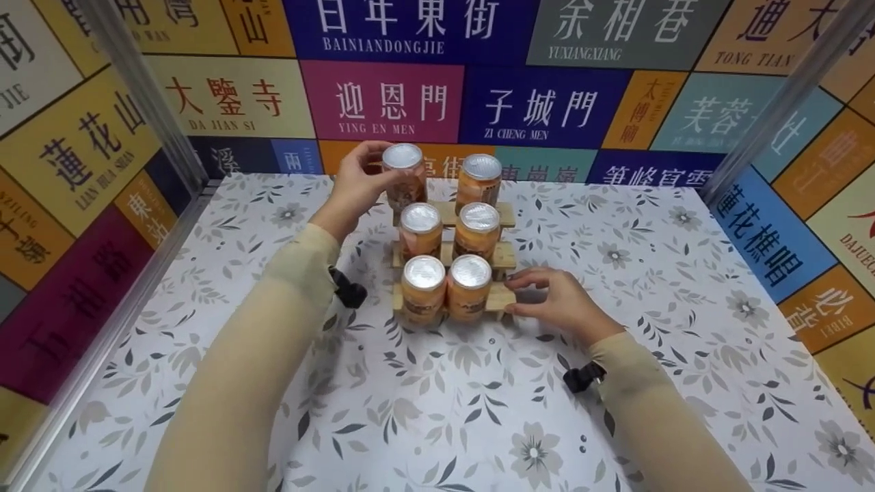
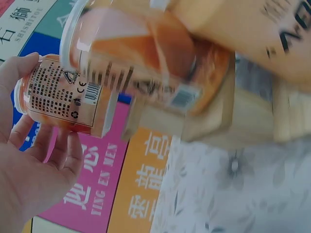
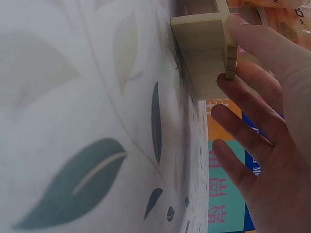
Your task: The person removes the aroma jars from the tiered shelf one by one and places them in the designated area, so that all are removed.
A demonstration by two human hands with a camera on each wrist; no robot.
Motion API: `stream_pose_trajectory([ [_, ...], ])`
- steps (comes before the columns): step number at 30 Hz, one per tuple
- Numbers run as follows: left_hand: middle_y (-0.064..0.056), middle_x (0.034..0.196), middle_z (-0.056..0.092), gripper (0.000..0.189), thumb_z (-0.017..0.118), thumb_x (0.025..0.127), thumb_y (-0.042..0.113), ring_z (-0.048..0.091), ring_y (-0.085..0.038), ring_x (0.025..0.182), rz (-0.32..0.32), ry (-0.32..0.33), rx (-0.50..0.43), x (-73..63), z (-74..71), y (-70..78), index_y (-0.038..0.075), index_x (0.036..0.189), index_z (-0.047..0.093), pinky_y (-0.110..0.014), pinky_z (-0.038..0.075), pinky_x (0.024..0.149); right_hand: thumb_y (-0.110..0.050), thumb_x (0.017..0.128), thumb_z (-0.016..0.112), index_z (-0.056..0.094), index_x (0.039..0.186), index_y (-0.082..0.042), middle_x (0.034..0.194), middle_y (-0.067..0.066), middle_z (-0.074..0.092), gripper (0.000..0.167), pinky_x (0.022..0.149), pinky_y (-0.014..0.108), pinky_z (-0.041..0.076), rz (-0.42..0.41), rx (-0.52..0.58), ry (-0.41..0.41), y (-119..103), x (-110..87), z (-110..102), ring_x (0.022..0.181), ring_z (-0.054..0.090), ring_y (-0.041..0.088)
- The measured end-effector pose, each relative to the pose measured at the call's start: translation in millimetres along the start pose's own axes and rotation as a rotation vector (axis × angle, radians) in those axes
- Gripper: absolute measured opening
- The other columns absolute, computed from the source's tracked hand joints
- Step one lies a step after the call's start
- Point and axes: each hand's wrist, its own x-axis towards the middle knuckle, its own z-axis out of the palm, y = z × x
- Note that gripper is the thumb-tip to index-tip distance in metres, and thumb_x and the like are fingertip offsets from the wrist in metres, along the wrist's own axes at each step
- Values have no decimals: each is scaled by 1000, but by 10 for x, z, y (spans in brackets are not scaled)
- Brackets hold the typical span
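Note:
A small wooden three-step stand [image 1: 504,256] bears several orange-labelled cans with silver lids, two columns wide. At the top step's left end, my left hand [image 1: 359,183] grips a can [image 1: 403,158] between thumb and fingers. The left wrist view shows that can's printed back label [image 2: 63,92] and a small gap between its base and the wood. Beside it on the top step stands another can [image 1: 480,179]. My right hand [image 1: 562,304] pinches the right end of the lowest step [image 3: 229,53] between thumb and fingertips, the other fingers spread.
Two cans stand on the middle step, including the left one [image 1: 420,229], and two on the lowest, including the right one [image 1: 469,287]. A floral cloth [image 1: 533,403] covers the table. Printed panels [image 1: 383,99] rise behind and at both sides, with metal posts [image 1: 147,96] at the corners.

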Motion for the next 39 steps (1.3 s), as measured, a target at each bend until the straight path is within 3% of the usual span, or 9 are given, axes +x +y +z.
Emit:
stream_pose_trajectory([
  [9, -6, 134, 58, 52, 83, 87, 21, 54, -20, 122, -54, 63, 3, -87, -321, -143, 17, 133, 59, -37, 49, 104, -23, 79, 91, 78, 113, -12, 126, 7, 71, 37, 105, 50, 54, 5, 36, -6, 8, 4, 22, 118, 66, 31],
  [16, -7, 135, 57, 51, 81, 88, 20, 53, -22, 125, -79, 93, 1, -137, -439, -246, 17, 134, 57, -37, 49, 107, -24, 79, 91, 78, 113, -13, 128, 8, 71, 38, 106, 51, 53, 15, 27, -7, 2, -5, 2, 117, 66, 31],
  [23, -7, 140, 55, 55, 82, 88, 20, 52, -23, 129, -156, 112, 59, -183, -517, -501, 17, 136, 56, -37, 48, 111, -24, 79, 91, 78, 114, -13, 129, 8, 70, 39, 106, 51, 53, 14, 18, -7, 4, 3, 16, 119, 66, 30],
  [30, -6, 146, 53, 62, 86, 85, 21, 50, -24, 131, -223, 75, 94, -254, -564, -721, 18, 138, 55, -39, 45, 116, -25, 79, 91, 78, 114, -16, 129, 6, 70, 38, 105, 51, 53, 28, 18, -8, 16, 13, 30, 116, 66, 29],
  [39, -3, 149, 51, 72, 91, 79, 24, 52, -23, 130, -279, -1, 87, -329, -583, -903, 20, 141, 55, -40, 45, 115, -22, 80, 90, 79, 112, -11, 124, 7, 73, 36, 103, 52, 53, -46, -23, 2, 33, 22, 20, 111, 68, 30],
])
